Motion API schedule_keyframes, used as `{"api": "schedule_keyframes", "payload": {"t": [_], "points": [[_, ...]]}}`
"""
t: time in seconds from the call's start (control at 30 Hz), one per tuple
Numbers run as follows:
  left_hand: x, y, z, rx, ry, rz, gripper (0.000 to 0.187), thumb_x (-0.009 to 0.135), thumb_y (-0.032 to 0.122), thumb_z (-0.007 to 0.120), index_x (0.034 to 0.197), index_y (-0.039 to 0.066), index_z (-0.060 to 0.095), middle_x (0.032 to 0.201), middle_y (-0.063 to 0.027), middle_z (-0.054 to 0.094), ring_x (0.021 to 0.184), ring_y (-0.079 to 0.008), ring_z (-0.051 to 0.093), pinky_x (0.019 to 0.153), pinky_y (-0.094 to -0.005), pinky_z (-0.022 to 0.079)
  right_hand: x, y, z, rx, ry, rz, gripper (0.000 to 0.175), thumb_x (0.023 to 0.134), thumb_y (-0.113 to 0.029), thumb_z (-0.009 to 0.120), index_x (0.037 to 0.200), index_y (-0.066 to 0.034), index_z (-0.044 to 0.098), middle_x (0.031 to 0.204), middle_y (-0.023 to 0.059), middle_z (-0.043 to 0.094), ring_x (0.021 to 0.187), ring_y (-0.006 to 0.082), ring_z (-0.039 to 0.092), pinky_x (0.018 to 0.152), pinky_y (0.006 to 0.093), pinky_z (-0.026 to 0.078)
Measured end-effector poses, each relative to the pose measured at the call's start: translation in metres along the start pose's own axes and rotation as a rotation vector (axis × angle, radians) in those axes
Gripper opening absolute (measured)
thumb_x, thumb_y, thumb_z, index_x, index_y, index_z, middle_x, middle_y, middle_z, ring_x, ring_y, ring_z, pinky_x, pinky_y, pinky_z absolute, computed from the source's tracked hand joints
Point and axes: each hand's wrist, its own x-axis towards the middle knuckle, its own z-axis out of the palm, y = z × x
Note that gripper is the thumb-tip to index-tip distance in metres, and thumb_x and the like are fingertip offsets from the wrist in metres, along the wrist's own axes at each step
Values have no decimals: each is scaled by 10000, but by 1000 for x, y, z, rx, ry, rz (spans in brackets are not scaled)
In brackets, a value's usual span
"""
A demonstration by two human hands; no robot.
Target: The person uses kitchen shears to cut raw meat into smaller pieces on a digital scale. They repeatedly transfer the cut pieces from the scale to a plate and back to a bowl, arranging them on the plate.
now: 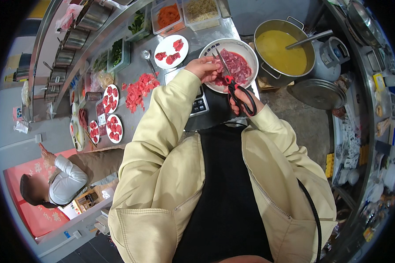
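My right hand (244,101) grips black-and-red scissors (230,79), their blades parted above a white bowl (253,60) with writing on its rim. Raw meat pieces (238,65) lie in the bowl in reddish liquid. My left hand (204,69) is at the bowl's left edge, fingers bent close to the blades, seemingly pinching a piece of meat that its fingers partly hide. Left of the bowl, partly under my left forearm, is a digital scale (199,107). A white plate (161,46) with a few meat portions stands beyond my left wrist.
Sliced red meat (140,90) lies loose on the steel counter, near small plates of meat (114,129). Plastic tubs of carrot (168,16) and sprouts (202,11) stand at the back. A large pot (281,52) of yellow liquid with a ladle is right of the bowl. Another person (67,177) is at left.
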Motion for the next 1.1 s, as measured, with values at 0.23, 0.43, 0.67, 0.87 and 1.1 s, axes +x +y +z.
{"api": "schedule_keyframes", "payload": {"t": [0.23,0.43,0.67,0.87,1.1], "points": [[4,-2,-8,-73,-201,-87,114,826,53,631,928,50,580,785,-25,631,617,-90,574,568,-226,501,-4,-4,-12,157,-81,153,518,895,-499,503,1161,-55,513,665,-15,453,498,89,442,447,225,339],[3,-12,-3,-30,-240,-149,61,811,52,649,854,30,612,770,-45,639,599,-88,558,557,-220,474,1,2,-8,69,-21,45,526,897,-499,501,1163,-46,518,678,-10,464,507,91,440,456,250,345],[2,-14,-3,-35,-185,-148,84,792,29,664,852,5,611,742,-56,628,558,-92,553,515,-202,463,5,-3,-22,76,-60,150,526,900,-496,496,1177,-50,516,674,-5,467,501,92,432,448,244,325],[1,-13,-6,117,-149,-139,89,792,39,671,846,-5,616,659,-23,573,543,-95,550,491,-183,452,6,2,-10,123,22,111,535,898,-512,490,1163,-48,524,614,-19,447,423,78,372,410,233,281],[3,-15,-9,167,-133,-166,100,786,48,677,857,-2,628,682,-41,599,537,-97,546,497,-189,452,11,-10,-24,44,-106,129,535,905,-519,470,1156,-51,526,597,-18,434,411,74,359,403,234,280]]}}
